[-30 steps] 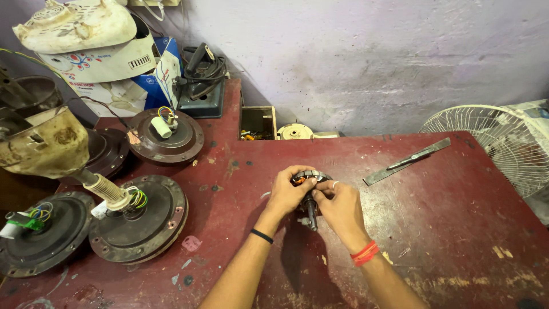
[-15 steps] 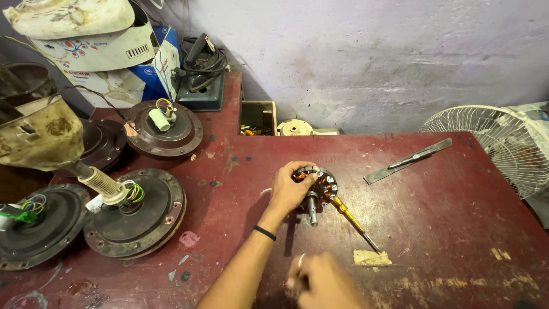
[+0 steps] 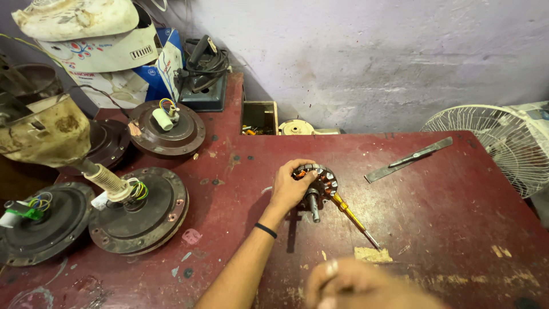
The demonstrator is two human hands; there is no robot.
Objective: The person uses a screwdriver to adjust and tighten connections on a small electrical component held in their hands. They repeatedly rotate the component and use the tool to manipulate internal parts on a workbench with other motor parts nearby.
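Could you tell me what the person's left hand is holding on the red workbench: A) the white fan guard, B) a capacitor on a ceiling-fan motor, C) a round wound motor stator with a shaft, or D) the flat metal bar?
C: the left hand grips the stator, its copper windings and shaft showing, with a yellow-handled screwdriver lying against it; the flat metal bar lies apart, untouched.

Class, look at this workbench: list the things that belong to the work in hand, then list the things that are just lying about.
In hand:
left hand gripping the wound motor core
screwdriver lying against the core
right hand, blurred, near the camera

Lying about:
fan motor housings
metal strip
table fan guard
small open box
red table
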